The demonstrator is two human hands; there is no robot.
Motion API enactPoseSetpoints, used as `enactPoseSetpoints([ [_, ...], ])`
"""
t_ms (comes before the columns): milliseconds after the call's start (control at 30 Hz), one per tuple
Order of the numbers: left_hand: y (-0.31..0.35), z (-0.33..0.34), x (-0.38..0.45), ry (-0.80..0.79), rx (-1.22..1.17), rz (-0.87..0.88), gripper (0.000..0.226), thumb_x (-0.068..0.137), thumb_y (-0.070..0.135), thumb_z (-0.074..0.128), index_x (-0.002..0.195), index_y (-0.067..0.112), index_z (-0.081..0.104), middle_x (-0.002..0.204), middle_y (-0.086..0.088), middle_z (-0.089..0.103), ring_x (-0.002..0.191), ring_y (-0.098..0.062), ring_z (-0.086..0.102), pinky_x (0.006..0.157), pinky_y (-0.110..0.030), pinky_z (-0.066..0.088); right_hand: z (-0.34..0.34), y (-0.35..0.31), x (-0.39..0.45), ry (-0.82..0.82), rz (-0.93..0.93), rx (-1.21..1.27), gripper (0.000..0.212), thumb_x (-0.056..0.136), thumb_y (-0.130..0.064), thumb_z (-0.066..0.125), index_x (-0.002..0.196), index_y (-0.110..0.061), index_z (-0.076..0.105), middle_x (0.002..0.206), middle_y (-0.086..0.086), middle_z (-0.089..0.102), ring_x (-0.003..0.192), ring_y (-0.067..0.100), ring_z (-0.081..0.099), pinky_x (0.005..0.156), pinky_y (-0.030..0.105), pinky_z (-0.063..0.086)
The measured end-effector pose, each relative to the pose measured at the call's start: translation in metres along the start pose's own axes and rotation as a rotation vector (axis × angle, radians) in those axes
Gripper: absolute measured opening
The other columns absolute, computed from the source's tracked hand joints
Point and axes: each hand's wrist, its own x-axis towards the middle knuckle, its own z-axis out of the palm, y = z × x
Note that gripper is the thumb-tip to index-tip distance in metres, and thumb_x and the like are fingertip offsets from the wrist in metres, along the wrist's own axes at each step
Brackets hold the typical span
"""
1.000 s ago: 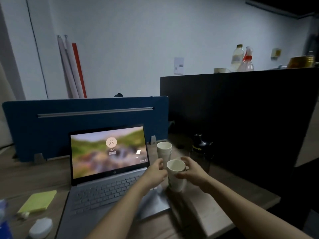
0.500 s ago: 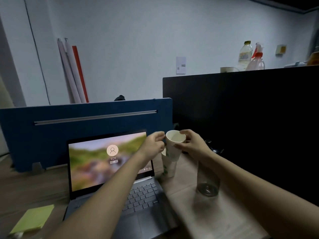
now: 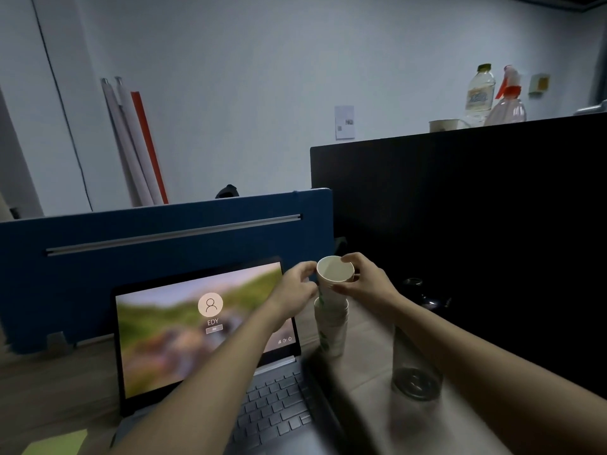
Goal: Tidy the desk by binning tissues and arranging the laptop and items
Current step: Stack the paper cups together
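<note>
Here, upper paper cup (image 3: 335,274) between both hands, above the desk (image 3: 364,353), its base set into the mouth of the lower paper cup (image 3: 331,330) standing just right of the laptop (image 3: 203,336). Right hand (image 3: 368,280) curled round the upper cup's rim and right side, thumb on the wall; left hand (image 3: 295,287) at the cup's left side, fingertips bent toward the rim, contact too blurred to confirm. Open laptop directly left of the cups, screen lit with a login picture.

Counted: two paper cups nested; one laptop; one clear glass tumbler (image 3: 415,372) right of the cups, partly behind the right forearm; one green sticky pad (image 3: 56,443) at bottom left; one dark object (image 3: 423,292) behind the tumbler, unclear.

Wooden desk, blue divider (image 3: 147,254) behind the laptop, black partition (image 3: 476,208) to the right. Pale wall; three rolled tubes (image 3: 134,142) leaning, two white and one red. On the partition's top: one bottle (image 3: 480,91), one spray bottle (image 3: 507,100), one bowl (image 3: 443,125).
</note>
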Motion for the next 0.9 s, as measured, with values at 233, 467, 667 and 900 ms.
enactPoseSetpoints([
  [233,-0.048,0.012,0.008,-0.110,0.097,-0.069,0.055,0.083,-0.015,0.043,0.134,0.006,0.050,0.123,0.002,0.055,0.119,-0.011,0.049,0.088,-0.014,0.041,0.033,0.031,-0.005,-0.068,0.112,-0.025,0.058,0.071,-0.036,0.084,0.117,-0.025,0.051,0.112,-0.003,0.061,0.097,0.009,0.057,0.073,0.023,0.051],
  [467,-0.073,0.015,0.011,-0.133,0.121,-0.081,0.063,0.078,-0.009,0.047,0.127,0.030,0.049,0.122,0.013,0.054,0.124,-0.009,0.047,0.107,-0.028,0.037,0.039,0.044,-0.004,-0.030,0.152,0.000,0.067,0.072,-0.028,0.083,0.130,-0.018,0.050,0.124,0.003,0.063,0.099,0.009,0.054,0.080,0.023,0.045],
  [667,-0.067,0.002,-0.007,-0.115,0.168,-0.074,0.061,0.088,-0.003,0.050,0.146,0.011,0.039,0.147,-0.003,0.045,0.136,-0.015,0.040,0.110,-0.027,0.033,0.041,0.026,-0.015,-0.064,0.097,-0.036,0.086,0.073,-0.021,0.082,0.144,-0.014,0.036,0.143,0.007,0.049,0.115,0.013,0.049,0.093,0.027,0.043],
  [900,-0.045,-0.060,-0.052,-0.024,0.293,-0.054,0.057,0.091,0.002,0.052,0.146,0.006,0.039,0.149,-0.007,0.045,0.136,-0.018,0.044,0.115,-0.036,0.033,0.042,-0.010,-0.029,0.013,-0.033,-0.132,0.079,0.080,-0.021,0.078,0.147,-0.016,0.036,0.149,0.005,0.044,0.137,0.021,0.041,0.111,0.038,0.038],
])
